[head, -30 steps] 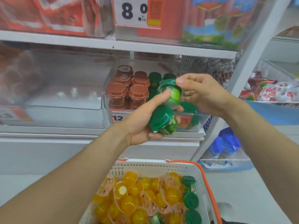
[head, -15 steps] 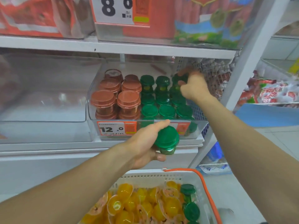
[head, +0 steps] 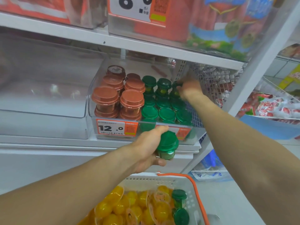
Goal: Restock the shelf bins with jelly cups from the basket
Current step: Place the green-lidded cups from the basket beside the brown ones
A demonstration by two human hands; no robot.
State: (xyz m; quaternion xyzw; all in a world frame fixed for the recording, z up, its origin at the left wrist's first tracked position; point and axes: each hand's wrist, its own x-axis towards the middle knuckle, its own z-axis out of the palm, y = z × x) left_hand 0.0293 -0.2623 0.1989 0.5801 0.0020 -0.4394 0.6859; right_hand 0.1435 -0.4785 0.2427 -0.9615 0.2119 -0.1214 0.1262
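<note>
Hands at the clear plastic bin [head: 95, 101] on the shelf: my right hand [head: 189, 89], which a second ago was taking a green jelly cup from my left, now reaches deep into the bin's back right corner, fingers curled on that green-lidded cup [head: 176, 86] atop the rear stack. My left hand [head: 150, 147] still grips a second green cup [head: 167, 144] just in front of the bin, its ridged round lid glossy. Inside the bin, brown-lidded cups [head: 105, 95] stand left of green ones. Below the bin, the white slotted basket [head: 193, 194] holds translucent yellow cups [head: 162, 211].
</note>
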